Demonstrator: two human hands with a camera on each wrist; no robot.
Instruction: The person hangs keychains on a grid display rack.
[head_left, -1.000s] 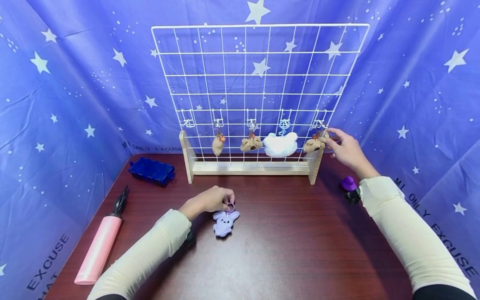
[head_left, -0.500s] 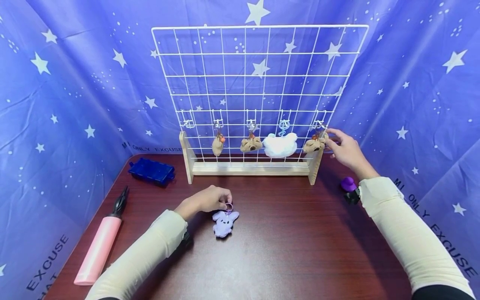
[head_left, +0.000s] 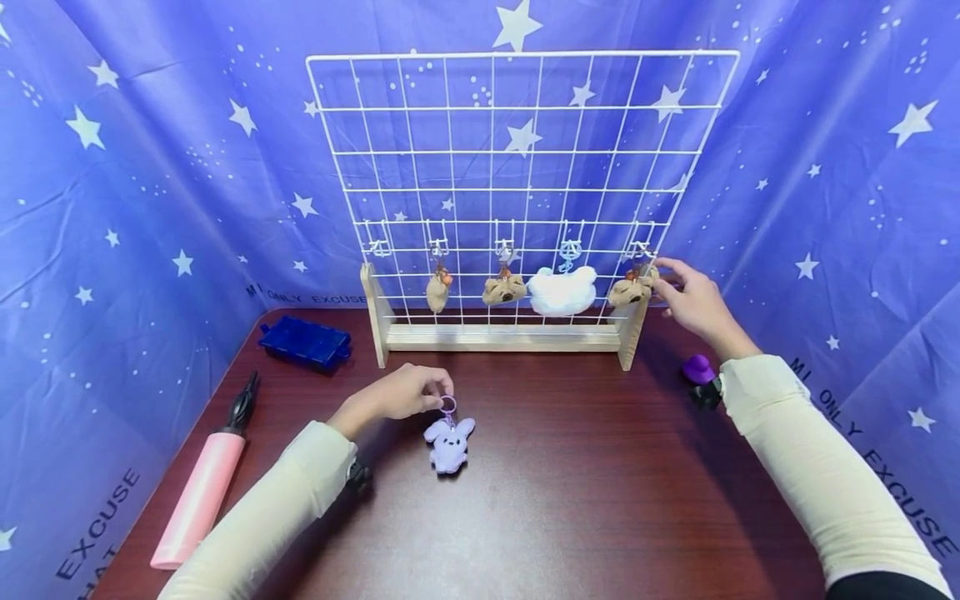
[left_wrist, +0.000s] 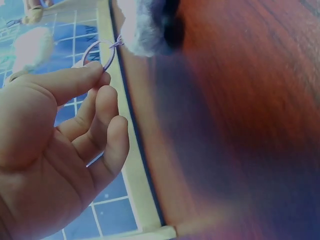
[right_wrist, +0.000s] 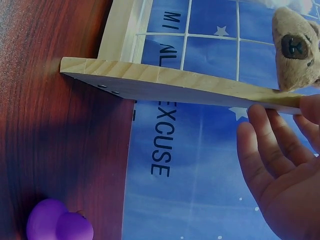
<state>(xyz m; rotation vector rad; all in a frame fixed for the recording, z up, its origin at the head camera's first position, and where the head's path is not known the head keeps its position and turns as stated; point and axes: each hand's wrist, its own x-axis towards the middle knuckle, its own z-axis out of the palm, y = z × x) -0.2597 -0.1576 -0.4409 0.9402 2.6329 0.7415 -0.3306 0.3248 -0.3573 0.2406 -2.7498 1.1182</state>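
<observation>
My left hand (head_left: 408, 392) pinches the purple key ring (head_left: 448, 405) of a lilac plush keychain (head_left: 450, 447) with long ears and a small face. The plush hangs below the ring, close to the table; in the left wrist view it is partly cut off at the top. My right hand (head_left: 693, 296) grips the top of the right wooden support of a white wire grid rack (head_left: 491, 152), thumb on one side and fingers on the other. Beside it a brown bear plush (head_left: 630, 290) hangs from the rightmost hook.
A white plush (head_left: 562, 290), another brown bear plush (head_left: 504, 288) and a tan plush (head_left: 438, 293) hang on the rack's middle hooks. The leftmost hook (head_left: 378, 247) is bare. On the table are a blue case (head_left: 306, 342), a pink pump (head_left: 201, 496) and a purple duck (right_wrist: 60, 222).
My left hand has drawn slightly left and upward with the ring, and the plush now hangs straighter below it. The right hand stays at the rack's support.
</observation>
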